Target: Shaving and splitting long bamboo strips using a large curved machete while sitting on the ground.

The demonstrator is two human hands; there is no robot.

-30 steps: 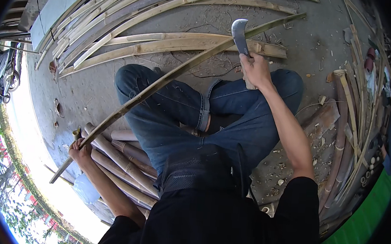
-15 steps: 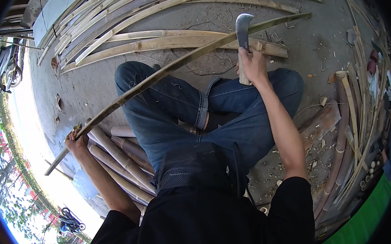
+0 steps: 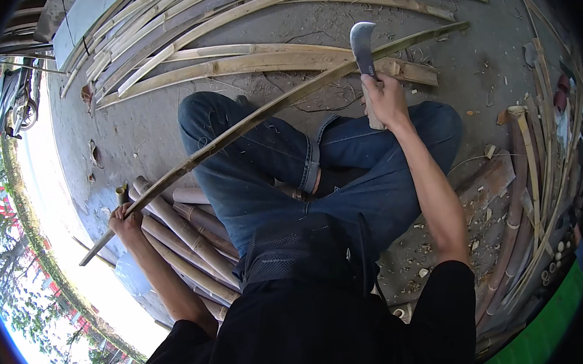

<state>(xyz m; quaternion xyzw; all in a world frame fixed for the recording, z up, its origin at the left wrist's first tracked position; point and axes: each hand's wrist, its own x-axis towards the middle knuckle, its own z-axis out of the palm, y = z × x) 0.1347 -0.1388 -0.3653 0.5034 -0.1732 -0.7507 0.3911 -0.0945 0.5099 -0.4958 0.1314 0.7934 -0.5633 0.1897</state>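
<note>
bamboo strip (image 3: 242, 127) and hooked knife (image 3: 367, 67): a crossing near the far end

the bamboo strip is running as one long diagonal, from low on the left to high on the right, its far end projecting past the knife. the governing relation is the crossing: the blade (image 3: 362, 41) is standing steeply across the strip's long axis, well toward that far end, and is hiding part of the strip from view; whether the two are touching cannot be told. the hooked tip is pointing leftward. the left hand (image 3: 125, 223) is gripping the strip close to its near end, a short tail showing beyond the fingers. the right hand (image 3: 388, 102) is clasping the knife's pale handle (image 3: 377, 122), lying on the body side of the strip and apart from it. thus the left hand is holding the strip, while the right hand is lying nearer the crossing. between the hands, the strip is passing over the left leg of the blue jeans (image 3: 260, 153); contact there is remaining uncertain. farther out, pale split lengths (image 3: 279, 63) are lying on the grey floor (image 3: 480, 87) ahead of the legs, round poles (image 3: 189, 237) are lying beside the left forearm (image 3: 167, 275), and a green sheet (image 3: 534, 337) is bordering the lower right.
</note>
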